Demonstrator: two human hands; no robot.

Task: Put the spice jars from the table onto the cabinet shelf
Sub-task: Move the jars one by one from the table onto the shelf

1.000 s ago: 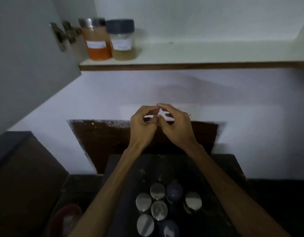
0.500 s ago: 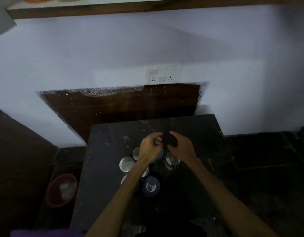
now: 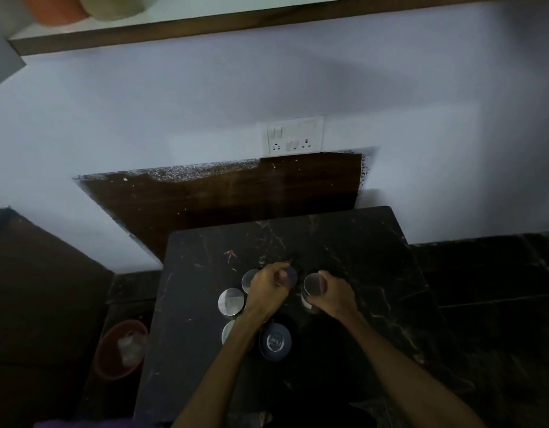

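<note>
Several spice jars stand clustered on the dark marble table (image 3: 375, 273), seen from above by their lids. My left hand (image 3: 268, 291) curls around a dark-lidded jar (image 3: 291, 277) in the middle of the cluster. My right hand (image 3: 333, 293) grips a silver-lidded jar (image 3: 312, 285) set apart on the right. A silver-lidded jar (image 3: 231, 301) and a blue-lidded jar (image 3: 275, 341) stand free nearby; another (image 3: 227, 332) is half hidden by my left forearm. The cabinet shelf (image 3: 236, 21) runs along the top, with an orange jar (image 3: 55, 9) and a pale jar (image 3: 117, 6) at its left end.
A white socket plate (image 3: 293, 135) is on the wall above a brown panel (image 3: 236, 193). A red bin (image 3: 122, 349) sits on the floor left of the table. The open cabinet door (image 3: 3, 57) hangs at the top left. A dark counter (image 3: 35, 288) fills the left.
Both hands came down from in front of the wall to the jars on the table, then moved apart onto separate jars. The view tilted down, so the shelf moved to the top edge.
</note>
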